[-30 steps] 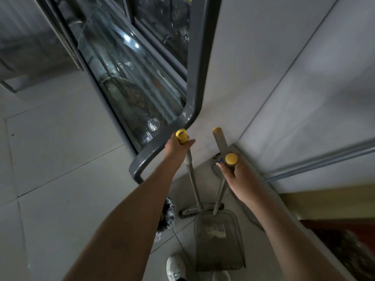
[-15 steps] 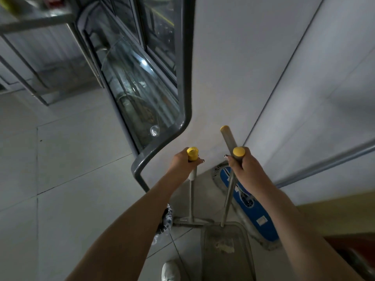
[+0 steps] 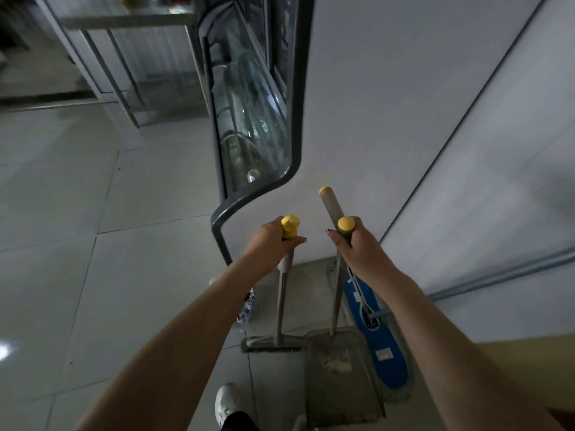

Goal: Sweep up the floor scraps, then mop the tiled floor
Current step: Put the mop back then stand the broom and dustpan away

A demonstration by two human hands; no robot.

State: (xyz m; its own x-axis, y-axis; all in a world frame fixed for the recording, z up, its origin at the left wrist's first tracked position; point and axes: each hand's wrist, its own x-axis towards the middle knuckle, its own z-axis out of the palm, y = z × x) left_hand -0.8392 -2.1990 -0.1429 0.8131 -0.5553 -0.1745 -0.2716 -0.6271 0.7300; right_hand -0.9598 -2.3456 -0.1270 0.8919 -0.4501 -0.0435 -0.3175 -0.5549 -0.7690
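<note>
My left hand [image 3: 270, 242] grips the yellow-capped top of a broom handle [image 3: 282, 293]; the broom's dark bristle head [image 3: 273, 344] rests on the tiled floor [image 3: 93, 275]. My right hand [image 3: 361, 247] grips the yellow-capped handle of a grey dustpan [image 3: 340, 377], which stands on the floor and holds a few pale scraps [image 3: 337, 362]. A flat mop with a blue head [image 3: 379, 337] lies against the wall behind the dustpan, and its yellow-tipped handle [image 3: 330, 203] rises past my right hand.
A dark-framed glass display case [image 3: 258, 126] stands just ahead to the left. A metal table [image 3: 124, 32] is at the far left. White wall panels [image 3: 420, 119] close off the right side. A crumpled plastic bag [image 3: 247, 306] lies by the case. My white shoe [image 3: 227, 402] is at the bottom.
The view has swung left and down, showing more floor and the blue mop head. Both hands keep hold of their handles, with the broom and dustpan brought slightly nearer.
</note>
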